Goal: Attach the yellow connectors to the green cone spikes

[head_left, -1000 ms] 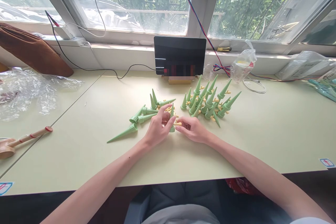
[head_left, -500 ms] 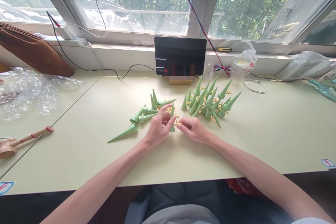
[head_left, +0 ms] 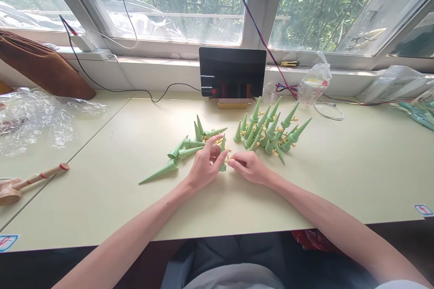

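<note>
Between the thumb and fingers of my left hand (head_left: 204, 162) a green plastic watering spike (head_left: 223, 145) stands upright, its point up and its wide collar near the table. My right hand (head_left: 249, 165) is closed in a pinch on a small cream-coloured valve (head_left: 228, 160), which sits against the spike's side; whether it is seated in the spike I cannot tell. Behind my left hand lie loose cream valves (head_left: 220, 139), partly hidden by the fingers. Several green spikes (head_left: 190, 152) without visible valves lie or stand to the left.
Green spikes with cream valves (head_left: 271, 131) stand grouped at the right. A dark tablet (head_left: 233, 72) leans at the windowsill. Clear plastic wrap (head_left: 37, 119) and a wooden kendama (head_left: 40, 175) are at the left; a plastic bag with a cup (head_left: 314, 82) stands at the back right.
Hardly anything differs. The cream valve in my right hand's pinch has turned slightly against the green spike, while my left hand keeps its place.
</note>
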### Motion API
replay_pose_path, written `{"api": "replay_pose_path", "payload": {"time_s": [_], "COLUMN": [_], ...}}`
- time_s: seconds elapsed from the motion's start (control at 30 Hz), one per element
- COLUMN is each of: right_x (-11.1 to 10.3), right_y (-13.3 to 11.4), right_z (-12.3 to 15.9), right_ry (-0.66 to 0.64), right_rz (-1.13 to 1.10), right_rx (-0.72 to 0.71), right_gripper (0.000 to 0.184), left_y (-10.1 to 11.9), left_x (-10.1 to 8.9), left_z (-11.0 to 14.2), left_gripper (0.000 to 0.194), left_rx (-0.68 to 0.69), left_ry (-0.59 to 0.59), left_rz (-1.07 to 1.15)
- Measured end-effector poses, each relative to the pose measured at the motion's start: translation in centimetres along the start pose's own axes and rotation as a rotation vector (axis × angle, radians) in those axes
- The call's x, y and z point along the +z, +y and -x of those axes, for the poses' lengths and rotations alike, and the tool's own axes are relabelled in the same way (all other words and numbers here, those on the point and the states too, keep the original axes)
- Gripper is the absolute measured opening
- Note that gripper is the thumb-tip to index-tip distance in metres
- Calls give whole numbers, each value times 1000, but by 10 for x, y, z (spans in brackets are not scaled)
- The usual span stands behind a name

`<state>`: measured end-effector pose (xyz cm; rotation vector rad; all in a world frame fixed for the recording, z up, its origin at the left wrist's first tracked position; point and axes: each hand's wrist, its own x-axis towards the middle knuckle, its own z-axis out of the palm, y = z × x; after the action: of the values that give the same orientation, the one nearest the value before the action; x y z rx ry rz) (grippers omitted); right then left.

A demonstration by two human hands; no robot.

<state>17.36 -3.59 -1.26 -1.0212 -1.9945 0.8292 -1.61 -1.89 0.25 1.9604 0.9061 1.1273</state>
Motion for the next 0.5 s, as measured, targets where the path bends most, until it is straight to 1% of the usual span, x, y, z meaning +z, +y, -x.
{"api": "replay_pose_path", "payload": {"time_s": [0.1,0.23,0.27,0.5], "right_x": [0,0,0,0], "right_y": [0,2,2,1], "right_z": [0,1,2,4], "right_ry": [0,-5,-1,43], "right_rz": [-5,-55,-68,-98], "right_rx": [-4,8,14,16], "right_gripper": [42,23,20,15], "left_y": [0,2,3,3], "left_x": [0,0,0,0], "left_z": [0,0,-1,-1], "left_gripper": [38,38,38,36], "left_rx": [0,-17,-20,-28], "left_ry": [3,12,15,35], "left_rz": [7,0,-5,-7]}}
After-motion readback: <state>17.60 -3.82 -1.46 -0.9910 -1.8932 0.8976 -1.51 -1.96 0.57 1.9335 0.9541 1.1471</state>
